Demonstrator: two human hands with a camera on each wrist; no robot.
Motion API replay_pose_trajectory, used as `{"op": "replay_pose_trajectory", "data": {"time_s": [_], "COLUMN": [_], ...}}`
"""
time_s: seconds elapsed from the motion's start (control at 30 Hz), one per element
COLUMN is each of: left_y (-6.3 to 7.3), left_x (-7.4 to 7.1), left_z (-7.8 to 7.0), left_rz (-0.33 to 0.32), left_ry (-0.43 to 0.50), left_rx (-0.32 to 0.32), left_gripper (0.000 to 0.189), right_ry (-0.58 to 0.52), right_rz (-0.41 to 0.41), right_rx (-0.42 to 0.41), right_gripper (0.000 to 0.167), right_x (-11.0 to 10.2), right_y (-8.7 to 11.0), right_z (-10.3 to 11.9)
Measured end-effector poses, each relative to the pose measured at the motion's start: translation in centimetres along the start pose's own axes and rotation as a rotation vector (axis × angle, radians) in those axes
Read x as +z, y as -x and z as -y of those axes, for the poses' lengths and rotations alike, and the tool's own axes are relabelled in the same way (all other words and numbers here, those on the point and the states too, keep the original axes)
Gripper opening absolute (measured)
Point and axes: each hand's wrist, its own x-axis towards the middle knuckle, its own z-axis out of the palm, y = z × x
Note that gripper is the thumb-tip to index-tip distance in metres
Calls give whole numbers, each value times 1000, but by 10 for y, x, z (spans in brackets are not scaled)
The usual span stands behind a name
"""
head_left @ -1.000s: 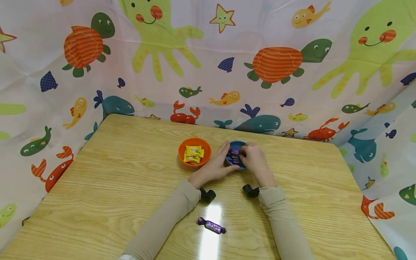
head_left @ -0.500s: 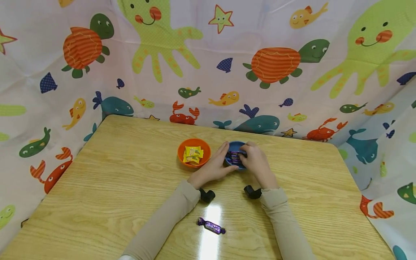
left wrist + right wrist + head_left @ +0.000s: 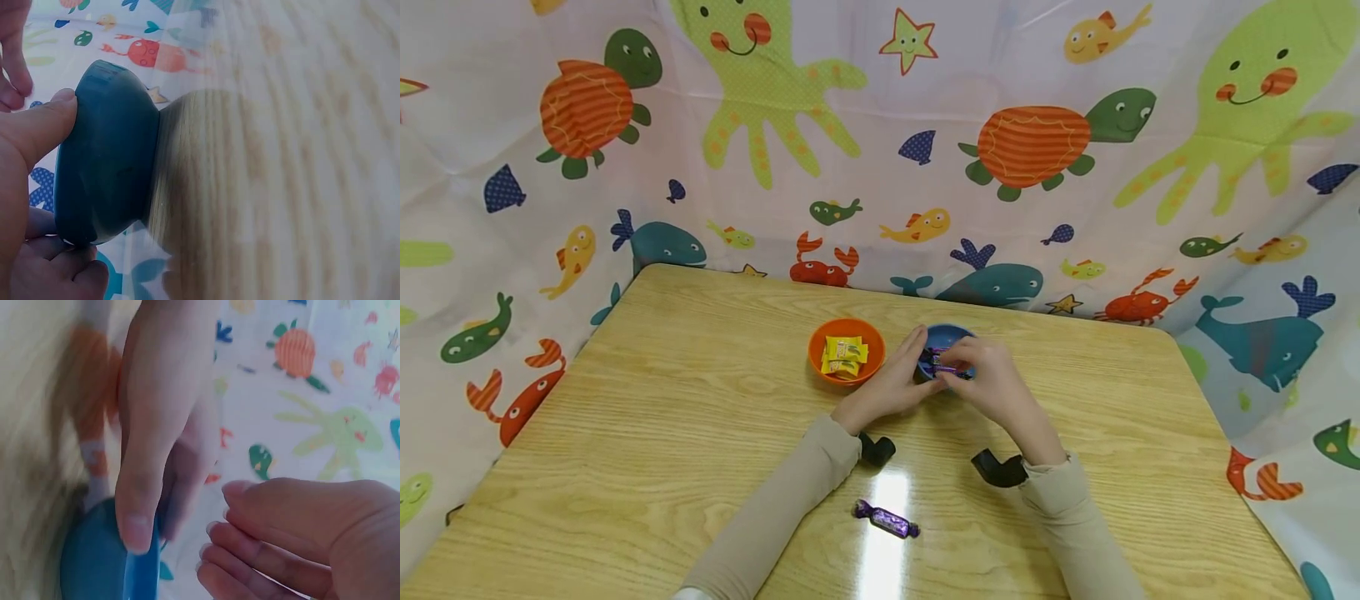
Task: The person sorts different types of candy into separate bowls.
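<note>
In the head view, my left hand [image 3: 886,385] grips the side of a small blue bowl [image 3: 946,332]. The left wrist view shows the thumb on the rim of the blue bowl [image 3: 109,156] and fingers around its other side. Several purple-wrapped candies [image 3: 937,358] lie inside it, partly hidden by my hands. Over the bowl's right side is my right hand [image 3: 996,382]. Its fingers are loosely bent, the thumb apart, with nothing visible between them in the right wrist view, where the right hand [image 3: 300,537] is beside the bowl [image 3: 94,556].
An orange bowl [image 3: 817,367] with several yellow-wrapped sweets [image 3: 844,357] stands left of the blue one. A single purple-wrapped candy [image 3: 887,520] lies nearer on the wooden table [image 3: 662,433]. A printed curtain [image 3: 880,175] hangs behind the table and along both sides.
My right hand has drawn back and turned a little, its fingertips now apart above the candies they were touching. The left hand stays on the blue bowl.
</note>
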Motion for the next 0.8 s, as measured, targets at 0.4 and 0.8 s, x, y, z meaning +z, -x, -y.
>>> {"op": "replay_pose_trajectory", "data": {"time_s": [0.4, 0.8], "left_y": [0, -1], "left_x": [0, 2], "left_z": [-1, -2], "left_rz": [-3, -15], "left_ry": [2, 18], "left_rx": [-25, -53], "left_gripper": [97, 99], "right_ry": [-49, -64], "right_rz": [115, 289], "right_rx": [-135, -206], "right_gripper": [14, 11], "right_x": [8, 35], "right_y": [39, 69], "right_z": [44, 73]}}
